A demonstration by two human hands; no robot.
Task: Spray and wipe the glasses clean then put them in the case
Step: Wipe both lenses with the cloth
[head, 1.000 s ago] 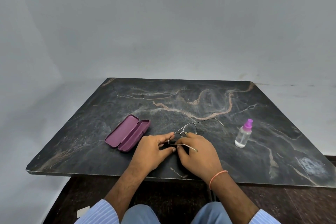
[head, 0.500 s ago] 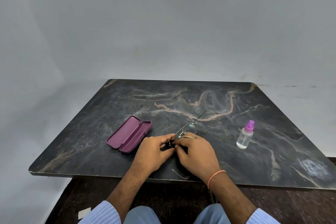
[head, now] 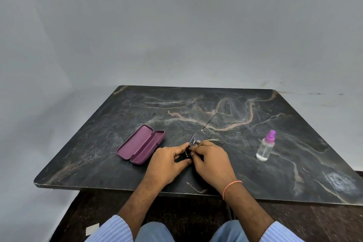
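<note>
From the head camera, a person sits at a dark stone table (head: 196, 104) with pale wavy lines across it. Both hands are near the front edge, close together in the middle.

The left hand (head: 167, 161) has its thumb and fingers pinched together on the near part of the glasses (head: 198, 139). The right hand (head: 212, 161) is pinched on the glasses too, right beside the left hand. The fingertips of the two hands nearly touch. Something dark sits between the fingers, but it is too small to tell what it is.

The glasses have a thin wire frame. One lens sticks out past the fingers, toward the far side of the table. One thin arm of the glasses points far away and up to the right. The other arm lies across the top of the right hand, folded in.

The case (head: 140, 147) is purple and lies open on the table, just left of the left hand. Nothing is in it.

The bottle (head: 265, 148) stands upright to the right, well apart from the hands. It is clear with a purple top.

A thin orange band (head: 231, 185) goes around the right wrist. The sleeves (head: 115, 230) are light blue with stripes.
</note>
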